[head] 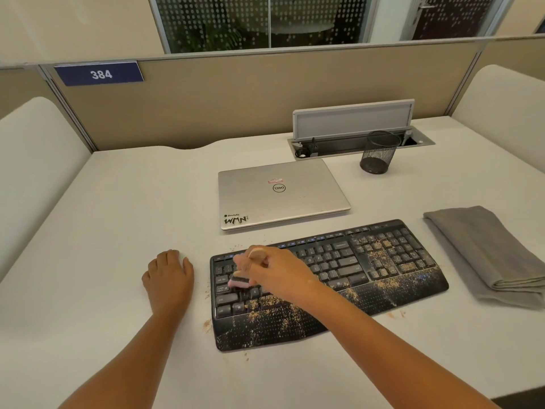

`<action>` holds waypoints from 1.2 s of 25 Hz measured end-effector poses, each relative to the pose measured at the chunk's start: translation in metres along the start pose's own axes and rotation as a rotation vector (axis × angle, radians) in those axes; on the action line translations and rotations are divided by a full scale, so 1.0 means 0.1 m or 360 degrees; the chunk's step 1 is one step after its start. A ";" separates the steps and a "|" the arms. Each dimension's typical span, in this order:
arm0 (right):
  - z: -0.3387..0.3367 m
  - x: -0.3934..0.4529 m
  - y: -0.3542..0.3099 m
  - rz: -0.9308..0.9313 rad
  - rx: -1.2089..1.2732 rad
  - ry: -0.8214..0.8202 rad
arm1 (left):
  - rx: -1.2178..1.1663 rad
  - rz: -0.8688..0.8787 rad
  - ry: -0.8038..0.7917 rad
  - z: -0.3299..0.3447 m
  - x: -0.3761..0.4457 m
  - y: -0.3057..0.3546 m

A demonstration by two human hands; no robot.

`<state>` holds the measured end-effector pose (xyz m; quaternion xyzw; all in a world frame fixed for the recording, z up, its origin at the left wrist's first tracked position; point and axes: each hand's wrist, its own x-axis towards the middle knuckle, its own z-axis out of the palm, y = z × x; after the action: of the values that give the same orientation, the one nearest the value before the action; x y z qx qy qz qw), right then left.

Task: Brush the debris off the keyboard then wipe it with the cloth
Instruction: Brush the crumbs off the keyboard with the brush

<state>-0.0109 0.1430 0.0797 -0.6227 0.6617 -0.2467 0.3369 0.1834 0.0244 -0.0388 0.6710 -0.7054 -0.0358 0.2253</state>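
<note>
The keyboard [327, 278] lies near the desk's [118, 231] front edge, right of the middle, and sandy debris [277, 315] covers its palm rest, the lower left keys and the number pad at its right end. I judge the brushing only begun; most of the grit is left, and some has spilled onto the desk by the keyboard's left edge. The wiping is not yet started: the cloth [486, 255] sits folded by the desk's right edge, untouched. My right hand [274, 273] grips the brush [240, 283], fingers curled tight round its wooden handle, bristles down on the left keys. My left hand [169, 276] rests on the desk left of the keyboard, fingers loosely bent, holding nothing.
</note>
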 end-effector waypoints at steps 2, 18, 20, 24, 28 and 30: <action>0.03 0.01 -0.04 0.0018 0.0049 -0.0064 | 0.0015 0.0034 0.0035 0.02 0.00 0.00; -0.23 -0.02 -0.01 0.0232 0.0099 -0.0113 | 0.0061 0.0046 0.0038 0.05 -0.01 -0.02; -0.26 -0.03 -0.01 0.0212 0.0059 -0.0070 | 0.0056 0.0050 0.0038 0.05 0.01 -0.03; -0.19 -0.01 -0.03 0.0080 0.0085 -0.0081 | 0.0043 0.0026 0.0023 0.04 0.01 -0.02; -0.16 0.01 0.03 0.0144 0.0170 -0.0095 | 0.0042 0.0018 0.0011 0.04 0.00 -0.01; -0.17 -0.01 0.03 0.0194 0.0259 -0.0055 | 0.0038 0.0011 -0.0003 0.04 0.01 -0.02</action>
<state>-0.0253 0.1424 0.0889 -0.5559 0.6704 -0.2679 0.4120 0.1837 0.0225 -0.0427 0.6713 -0.7083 -0.0272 0.2167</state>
